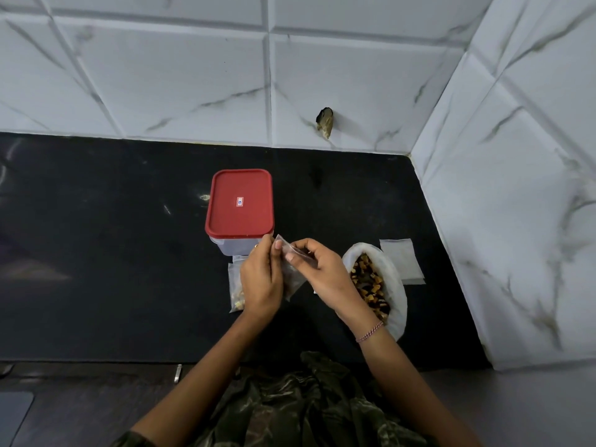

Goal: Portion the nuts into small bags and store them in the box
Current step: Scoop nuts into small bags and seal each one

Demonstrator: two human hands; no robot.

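Black counter (96,253). Box (239,204) at 12 o'clock, red lid on. Open sack of nuts (395,285) at 3 o'clock. Left hand (261,282) and right hand (322,272) at centre — both pinching one small clear bag (292,277) by its top. Filled bag (234,285) at 9 o'clock of left hand.

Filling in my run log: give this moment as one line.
left hand: pinches small bag | right hand: pinches small bag | box: lid on | filled bag: on counter
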